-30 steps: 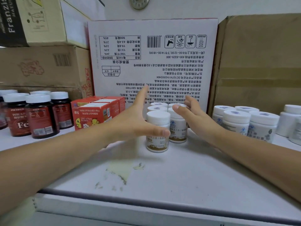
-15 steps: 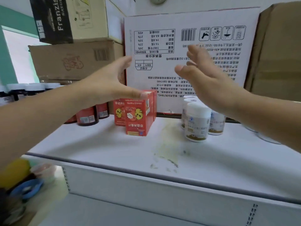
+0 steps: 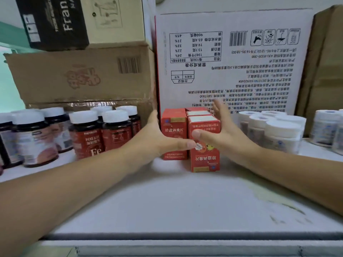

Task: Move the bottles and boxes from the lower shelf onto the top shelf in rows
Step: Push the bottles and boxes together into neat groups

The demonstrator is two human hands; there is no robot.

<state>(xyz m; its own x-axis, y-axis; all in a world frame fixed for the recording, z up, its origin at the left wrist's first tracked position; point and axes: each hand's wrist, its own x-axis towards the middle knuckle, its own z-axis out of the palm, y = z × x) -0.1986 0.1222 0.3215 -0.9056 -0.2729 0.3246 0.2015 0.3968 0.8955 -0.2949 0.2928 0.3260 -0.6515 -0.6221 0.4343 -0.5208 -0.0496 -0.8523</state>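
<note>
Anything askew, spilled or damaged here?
The front red box stands upside down: its print is inverted, unlike the left red box. A yellowish stain marks the shelf at right.

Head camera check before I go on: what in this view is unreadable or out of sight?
- Lower shelf: outside the head view, below the bottom edge, so what remains there is unknown.
- Red boxes: the number behind the front ones is hidden by those boxes, the left hand and the right hand.
- White bottles: labels too blurred to read.
- Dark bottles: the leftmost are blurred and cut off by the left edge.
</note>
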